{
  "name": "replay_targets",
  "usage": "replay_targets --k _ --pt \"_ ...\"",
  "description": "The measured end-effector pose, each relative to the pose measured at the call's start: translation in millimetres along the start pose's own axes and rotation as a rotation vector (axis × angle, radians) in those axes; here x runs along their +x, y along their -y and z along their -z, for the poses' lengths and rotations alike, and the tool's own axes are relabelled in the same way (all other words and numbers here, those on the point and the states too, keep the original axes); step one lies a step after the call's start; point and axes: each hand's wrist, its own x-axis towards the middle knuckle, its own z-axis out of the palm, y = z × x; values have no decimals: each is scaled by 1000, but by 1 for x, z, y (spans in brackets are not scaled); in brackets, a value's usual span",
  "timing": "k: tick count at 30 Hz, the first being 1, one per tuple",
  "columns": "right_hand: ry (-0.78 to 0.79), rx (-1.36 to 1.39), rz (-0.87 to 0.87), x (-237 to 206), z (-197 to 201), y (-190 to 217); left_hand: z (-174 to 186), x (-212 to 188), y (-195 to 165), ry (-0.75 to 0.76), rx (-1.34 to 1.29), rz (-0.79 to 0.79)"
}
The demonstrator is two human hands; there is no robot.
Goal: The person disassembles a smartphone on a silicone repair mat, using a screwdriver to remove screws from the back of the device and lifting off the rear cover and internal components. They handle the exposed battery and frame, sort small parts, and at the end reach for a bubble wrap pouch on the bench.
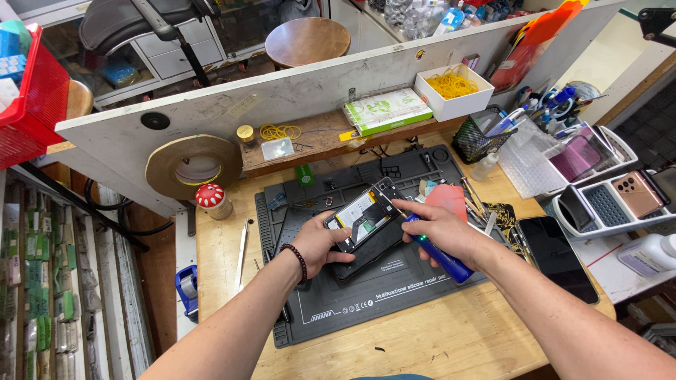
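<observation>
The opened phone (363, 219) lies back-off on the grey mat (366, 295) mid-worktop, its insides bare — left hand (318, 244) clamped on it, right hand (440, 229) clamped on a blue tool (442, 259); reassembly remains.

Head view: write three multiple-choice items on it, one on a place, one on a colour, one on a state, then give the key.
1. Where does the white box of yellow rubber bands stand?
A. on the raised wooden shelf at the back
B. on the dark repair mat
C. on the floor

2. What colour is the tool in the right hand?
A. red
B. blue
C. yellow

3. In what state is the phone held by the left hand?
A. sealed in a box
B. folded shut
C. opened, its insides showing

Key: 1 A, the box sits on the shelf above the mat. 2 B, the handle under the palm is blue. 3 C, the back is off and inner parts show.
</observation>
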Motion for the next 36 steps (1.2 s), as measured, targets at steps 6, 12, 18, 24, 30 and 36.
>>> replay_targets --k 6,12,18,24,30,36 --pt "-45 10 9 3 4 -4 0 1 0 -2 -6 6" --pt "-83 32 -8 4 3 -7 -1 -1 -2 -11 10 16" --pt "-143 31 33 3 3 -8 -6 -7 -7 -29 14 12" --pt "-151 110 112 0 4 -24 -12 -20 -20 -178 149 12" --pt "-157 295 147 13 -9 -39 -18 -31 -29 -395 948 -50" --pt "-184 474 153 22 -13 -41 -10 -18 -20 -451 1199 -239"
